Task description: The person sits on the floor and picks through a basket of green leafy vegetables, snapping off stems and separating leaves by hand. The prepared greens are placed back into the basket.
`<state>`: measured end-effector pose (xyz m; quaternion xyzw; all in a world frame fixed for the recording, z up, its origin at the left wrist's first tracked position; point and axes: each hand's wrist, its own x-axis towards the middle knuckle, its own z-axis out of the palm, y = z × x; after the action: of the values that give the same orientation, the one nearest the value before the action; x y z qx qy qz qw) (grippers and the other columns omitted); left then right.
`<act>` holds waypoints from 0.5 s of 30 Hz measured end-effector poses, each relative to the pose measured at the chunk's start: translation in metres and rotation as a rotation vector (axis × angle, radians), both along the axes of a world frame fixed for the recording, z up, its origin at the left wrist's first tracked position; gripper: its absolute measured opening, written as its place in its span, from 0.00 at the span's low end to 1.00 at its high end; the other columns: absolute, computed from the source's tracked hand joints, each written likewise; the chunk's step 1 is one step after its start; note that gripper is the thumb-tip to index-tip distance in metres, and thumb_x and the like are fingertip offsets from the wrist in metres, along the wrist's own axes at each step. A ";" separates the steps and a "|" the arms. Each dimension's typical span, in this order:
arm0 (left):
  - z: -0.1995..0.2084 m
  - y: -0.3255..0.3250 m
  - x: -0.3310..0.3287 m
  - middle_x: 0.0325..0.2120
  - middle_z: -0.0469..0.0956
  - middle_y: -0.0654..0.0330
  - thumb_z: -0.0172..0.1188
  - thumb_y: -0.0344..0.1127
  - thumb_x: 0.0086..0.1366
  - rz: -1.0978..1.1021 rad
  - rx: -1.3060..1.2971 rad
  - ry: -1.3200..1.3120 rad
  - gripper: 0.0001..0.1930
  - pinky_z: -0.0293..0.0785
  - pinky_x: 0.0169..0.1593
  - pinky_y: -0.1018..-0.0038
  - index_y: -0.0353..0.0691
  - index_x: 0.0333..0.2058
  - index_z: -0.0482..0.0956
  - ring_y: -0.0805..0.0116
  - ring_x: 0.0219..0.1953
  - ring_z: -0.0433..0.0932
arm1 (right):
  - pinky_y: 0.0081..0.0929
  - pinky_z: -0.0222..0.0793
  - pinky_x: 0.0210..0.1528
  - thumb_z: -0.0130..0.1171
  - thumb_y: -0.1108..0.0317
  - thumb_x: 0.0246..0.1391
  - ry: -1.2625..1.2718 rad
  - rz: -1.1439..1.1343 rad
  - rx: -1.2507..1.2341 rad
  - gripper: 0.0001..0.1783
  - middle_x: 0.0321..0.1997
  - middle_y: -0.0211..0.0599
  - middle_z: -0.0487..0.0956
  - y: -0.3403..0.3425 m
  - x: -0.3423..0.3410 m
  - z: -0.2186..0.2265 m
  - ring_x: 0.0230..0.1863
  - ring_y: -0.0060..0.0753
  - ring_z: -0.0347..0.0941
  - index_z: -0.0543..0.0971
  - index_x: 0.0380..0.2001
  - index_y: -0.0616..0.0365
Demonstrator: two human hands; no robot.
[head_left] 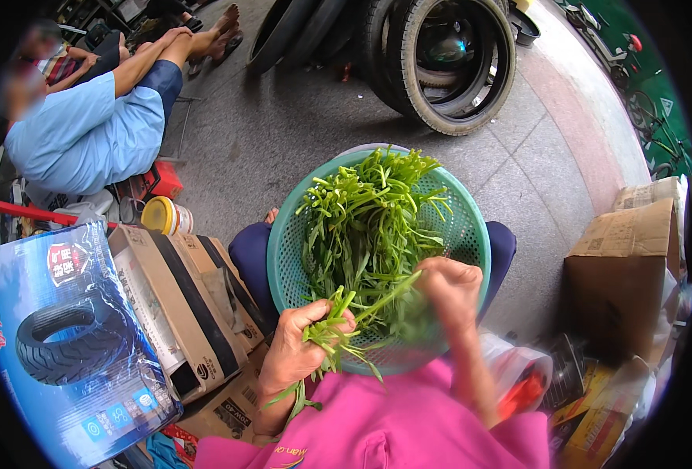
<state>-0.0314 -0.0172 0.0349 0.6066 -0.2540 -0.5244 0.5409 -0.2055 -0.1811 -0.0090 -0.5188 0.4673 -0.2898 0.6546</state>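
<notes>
A green plastic colander [282, 258] rests on my lap, heaped with a leafy green vegetable [377, 211] that looks like water spinach. My left hand [299, 344] is closed round a small bunch of greens [338, 324] over the near left rim. From that bunch a pale green stem [393, 299] slants up to my right hand [453, 293], whose fingers are pinched at its upper end. Blurred green leaves hang below the right hand, smeared by motion. Loose leaves trail under my left wrist.
Cardboard boxes [197, 297] and a blue tyre box [57, 414] crowd my left; another carton [615, 273] and plastic bags [518, 367] stand right. Tyres [408, 70] stand ahead on the paved floor [228, 148]. A person in light blue [88, 129] sits at far left, another person beyond.
</notes>
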 end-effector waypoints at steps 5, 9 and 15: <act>-0.005 0.019 0.014 0.24 0.79 0.62 0.66 0.31 0.61 0.173 0.096 0.068 0.08 0.69 0.29 0.82 0.31 0.34 0.80 0.79 0.25 0.75 | 0.17 0.70 0.27 0.53 0.77 0.55 -0.251 -0.259 -0.055 0.09 0.24 0.35 0.81 -0.035 -0.020 -0.009 0.23 0.20 0.73 0.82 0.29 0.67; -0.019 0.022 0.025 0.26 0.81 0.53 0.64 0.30 0.61 0.377 0.128 0.405 0.12 0.70 0.21 0.81 0.29 0.41 0.80 0.75 0.19 0.75 | 0.25 0.68 0.23 0.61 0.65 0.55 0.361 0.116 -0.248 0.12 0.21 0.35 0.80 -0.031 -0.024 -0.011 0.19 0.24 0.73 0.83 0.26 0.64; -0.024 0.008 0.017 0.27 0.82 0.54 0.64 0.29 0.59 0.330 0.129 0.483 0.12 0.71 0.20 0.81 0.29 0.41 0.80 0.74 0.22 0.78 | 0.28 0.71 0.31 0.65 0.67 0.53 0.568 0.268 -0.736 0.07 0.28 0.37 0.81 -0.015 -0.021 -0.013 0.27 0.31 0.78 0.84 0.28 0.61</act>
<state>-0.0140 -0.0092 0.0109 0.5305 0.0180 -0.5737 0.6238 -0.2267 -0.1961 -0.0223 -0.8301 0.4233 -0.1959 0.3056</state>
